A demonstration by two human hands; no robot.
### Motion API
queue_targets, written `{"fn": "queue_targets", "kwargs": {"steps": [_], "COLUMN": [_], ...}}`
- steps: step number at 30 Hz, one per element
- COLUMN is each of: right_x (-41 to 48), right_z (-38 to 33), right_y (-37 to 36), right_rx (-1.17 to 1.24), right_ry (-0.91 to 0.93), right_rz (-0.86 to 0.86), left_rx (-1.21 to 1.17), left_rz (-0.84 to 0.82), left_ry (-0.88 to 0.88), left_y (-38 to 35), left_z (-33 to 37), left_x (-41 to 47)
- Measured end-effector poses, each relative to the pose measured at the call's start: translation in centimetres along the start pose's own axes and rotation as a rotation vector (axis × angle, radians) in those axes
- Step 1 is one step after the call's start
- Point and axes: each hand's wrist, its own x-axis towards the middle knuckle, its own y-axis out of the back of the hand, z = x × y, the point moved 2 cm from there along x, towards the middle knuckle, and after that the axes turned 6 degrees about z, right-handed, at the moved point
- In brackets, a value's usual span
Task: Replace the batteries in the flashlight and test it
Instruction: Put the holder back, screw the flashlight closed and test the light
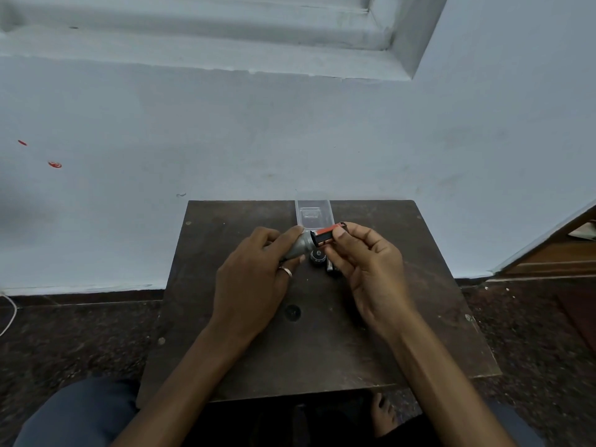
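My left hand (254, 272) grips a small grey metal flashlight body (301, 246), tilted with its open end up and to the right. My right hand (367, 262) pinches an orange and black battery holder (327, 235) whose lower end sits in the flashlight's open mouth. On the table under my hands lie a round black cap (317, 255) and loose dark batteries (332, 268), partly hidden by my right fingers.
A dark brown wooden table (258, 350) stands against a pale blue wall. A clear plastic box (312, 212) sits at the table's far edge, just behind my hands. A dark round mark (293, 311) shows on the tabletop. The floor is dark speckled stone.
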Motion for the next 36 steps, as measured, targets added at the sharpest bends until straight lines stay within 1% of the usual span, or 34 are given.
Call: {"fn": "queue_targets", "kwargs": {"steps": [4, 6, 8, 10, 12, 15, 17, 18, 20, 24, 27, 31, 34, 36], "right_x": [-0.6, -0.8, -0.9, -0.9, -0.4, 0.6, 1.1, 1.2, 1.5, 1.6, 1.7, 2.0, 1.7, 1.4], "right_z": [-0.7, -0.9, -0.9, -0.8, -0.9, -0.9, -0.5, -0.2, 0.8, 2.1, 2.3, 2.3, 1.6, 1.0], "right_y": [0.0, -0.1, -0.4, -0.5, -0.2, 1.0, 1.5, 1.6, 1.5, 1.2, 0.8, 0.6, 0.1, -0.2], "right_rx": [-0.246, -0.374, -0.473, -0.518, -0.57, -0.845, -1.082, -1.195, -1.363, -1.525, -1.564, -1.541, -1.33, -1.135], "right_ry": [0.205, 0.304, 0.36, 0.383, 0.43, 0.602, 0.721, 0.774, 0.807, 0.778, 0.772, 0.804, 0.807, 0.719], "right_rz": [0.019, -0.003, -0.059, -0.092, -0.042, 0.057, 0.062, 0.037, -0.031, -0.075, -0.089, -0.087, -0.074, -0.037], "left_rx": [0.021, 0.016, 0.007, -0.007, -0.019, -0.033, -0.04, -0.043, -0.041, -0.049, -0.048, -0.036, -0.043, -0.044], "left_rz": [-0.015, -0.01, -0.006, -0.009, -0.012, 0.007, 0.024, 0.027, 0.024, 0.022, 0.015, 0.01, 0.006, 0.0], "left_ry": [-0.014, -0.004, -0.003, 0.005, 0.031, 0.088, 0.118, 0.123, 0.128, 0.138, 0.125, 0.125, 0.127, 0.129], "left_y": [-0.2, -0.2, -0.1, -0.2, -0.1, 0.0, 0.1, 0.1, 0.1, 0.1, 0.1, 0.2, 0.2, 0.2], "left_z": [-0.3, -0.4, -0.3, -0.2, -0.3, -0.7, -0.9, -0.9, -0.9, -0.8, -0.9, -1.0, -1.1, -1.2], "left_x": [0.0, 0.0, 0.0, -0.1, -0.1, 0.0, 0.1, 0.1, 0.2, 0.2, 0.1, -0.1, -0.1, 0.0]}}
